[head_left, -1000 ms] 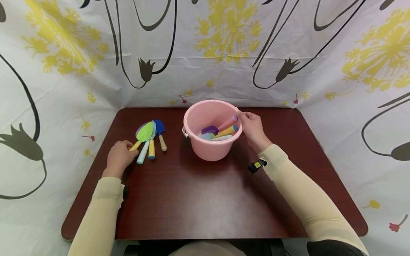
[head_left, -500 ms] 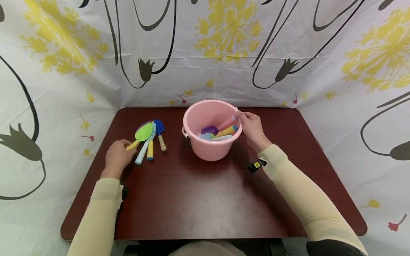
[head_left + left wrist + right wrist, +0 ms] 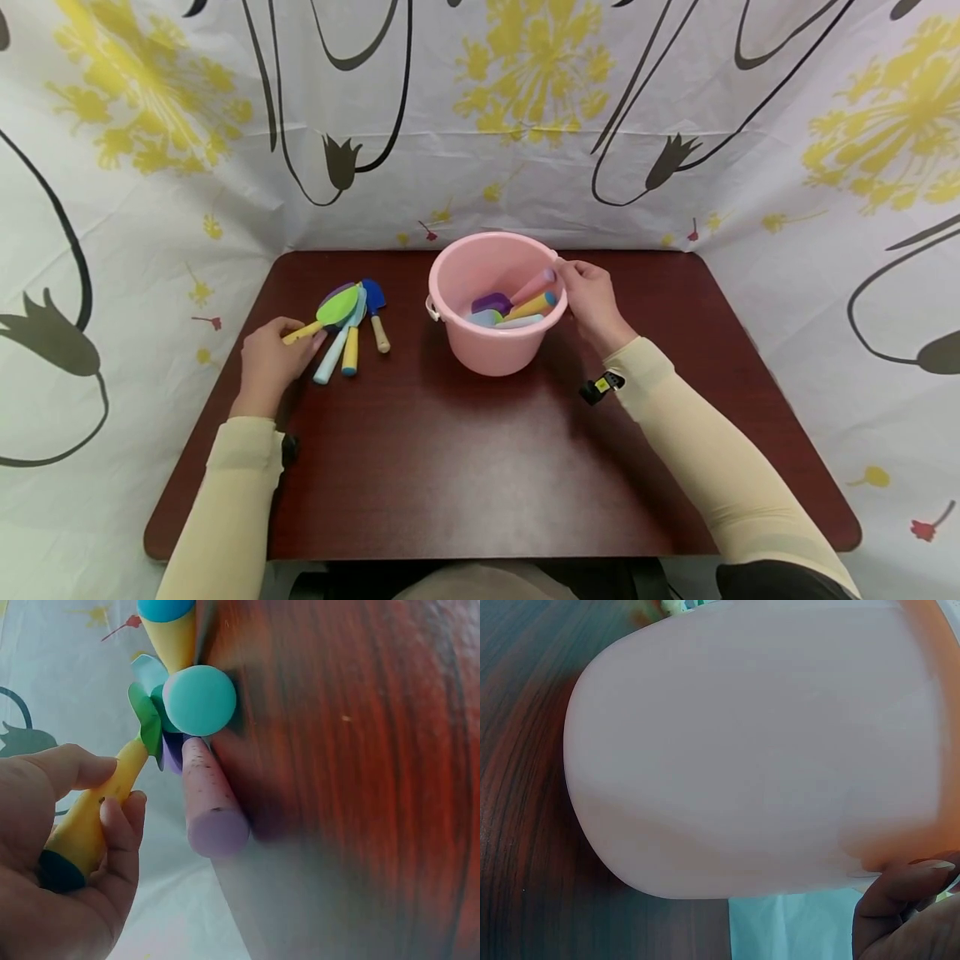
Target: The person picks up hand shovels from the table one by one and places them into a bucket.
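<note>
My left hand point(image 3: 266, 362) pinches the yellow handle of a green toy trowel point(image 3: 337, 307) at the left of the table. In the left wrist view, thumb and fingers close round that yellow handle point(image 3: 86, 832), its dark end toward the palm. The green blade overlaps other trowels beneath it. Beside it lie a light blue handle point(image 3: 331, 358), a yellow handle with a blue end point(image 3: 350, 354) and a blue shovel with a wooden handle point(image 3: 382, 335). My right hand point(image 3: 595, 304) grips the rim of a pink bucket point(image 3: 491, 354); the bucket's side point(image 3: 742, 750) fills the right wrist view.
Inside the bucket lie several toy trowels, among them a purple one with a pink handle point(image 3: 532, 287) and one with a yellow handle point(image 3: 528, 308). A white bucket handle joint point(image 3: 432, 310) sticks out at left. Patterned cloth point(image 3: 480, 167) surrounds the dark red table point(image 3: 487, 475).
My left hand has drawn slightly back to the left with the green trowel's handle, which has swung flatter. The light blue and yellow handles have shifted slightly left. The right hand and bucket stay put.
</note>
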{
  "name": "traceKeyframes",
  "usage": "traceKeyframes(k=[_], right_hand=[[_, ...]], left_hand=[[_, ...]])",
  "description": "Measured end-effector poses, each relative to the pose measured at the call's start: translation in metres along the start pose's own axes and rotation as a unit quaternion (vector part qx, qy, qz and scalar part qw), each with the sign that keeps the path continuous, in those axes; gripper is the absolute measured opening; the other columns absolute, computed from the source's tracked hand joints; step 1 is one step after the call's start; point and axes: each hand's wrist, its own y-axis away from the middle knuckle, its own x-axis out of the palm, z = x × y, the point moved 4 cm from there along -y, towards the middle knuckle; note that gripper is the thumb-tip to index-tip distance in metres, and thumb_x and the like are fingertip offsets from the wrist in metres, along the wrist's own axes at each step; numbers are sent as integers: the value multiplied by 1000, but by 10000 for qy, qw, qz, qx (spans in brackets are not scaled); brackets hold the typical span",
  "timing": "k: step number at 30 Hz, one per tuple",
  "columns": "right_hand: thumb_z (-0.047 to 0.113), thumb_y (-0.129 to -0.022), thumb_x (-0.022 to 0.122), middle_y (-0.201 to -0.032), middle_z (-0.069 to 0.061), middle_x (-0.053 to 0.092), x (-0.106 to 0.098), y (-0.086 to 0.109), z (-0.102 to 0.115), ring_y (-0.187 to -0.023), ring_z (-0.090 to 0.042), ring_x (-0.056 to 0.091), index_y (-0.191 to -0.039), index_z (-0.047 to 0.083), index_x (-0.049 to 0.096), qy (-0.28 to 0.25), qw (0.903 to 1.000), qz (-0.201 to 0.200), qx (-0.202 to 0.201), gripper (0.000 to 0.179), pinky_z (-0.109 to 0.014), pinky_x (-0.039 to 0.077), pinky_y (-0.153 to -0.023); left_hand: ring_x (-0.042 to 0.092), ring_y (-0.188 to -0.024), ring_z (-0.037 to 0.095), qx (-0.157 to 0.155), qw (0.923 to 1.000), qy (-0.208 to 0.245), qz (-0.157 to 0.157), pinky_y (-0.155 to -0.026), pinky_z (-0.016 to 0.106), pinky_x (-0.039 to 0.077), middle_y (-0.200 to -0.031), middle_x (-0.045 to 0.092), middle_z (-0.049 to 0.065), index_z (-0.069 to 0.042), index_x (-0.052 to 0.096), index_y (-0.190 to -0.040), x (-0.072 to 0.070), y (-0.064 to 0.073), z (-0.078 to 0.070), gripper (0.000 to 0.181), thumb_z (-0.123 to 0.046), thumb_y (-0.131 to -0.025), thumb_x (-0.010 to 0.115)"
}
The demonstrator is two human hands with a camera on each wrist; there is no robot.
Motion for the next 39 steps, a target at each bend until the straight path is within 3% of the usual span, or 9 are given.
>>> traceKeyframes(k=[5,11,17,24,39], right_hand=[[50,-111,64,-101,-8,74,0,0,-1,-68,-11,70,-132,6,76,28,10000,31,52,50,-27,61,-62],[48,-111,64,-100,-7,74,-1,-1,-1,-69,-11,71,-131,4,76,-27,10000,20,15,49,-27,62,-62],[44,-111,67,-90,-5,74,-1,0,0,-68,-10,70,-126,2,77,-226,9997,55,-71,46,-26,61,-59],[45,-110,67,-85,-3,72,0,0,0,-62,-10,67,-122,3,78,-163,9997,5,-168,44,-26,58,-56],[46,-112,64,-78,-1,67,-1,2,2,-53,-9,57,-124,3,75,22,9996,89,-280,46,-25,50,-50]], left_hand=[[61,-122,47,-13,9998,188,52,-106,65,52,-140,68,27,-3,71,-139,-2,-1,-1,47,-37,-107,71],[59,-123,45,95,9996,251,37,-107,64,51,-142,68,25,-3,71,-140,-6,-1,-4,44,-32,-107,71],[64,-117,43,449,9985,306,11,-100,61,56,-136,70,27,0,72,-138,-14,3,-10,40,-25,-107,71],[63,-108,40,522,9983,254,77,-87,51,56,-132,69,25,-1,71,-139,-27,5,-21,40,-27,-108,69],[58,-98,36,1389,9903,19,49,-79,44,47,-126,70,21,-9,74,-135,-71,23,-91,33,-26,-107,72]])
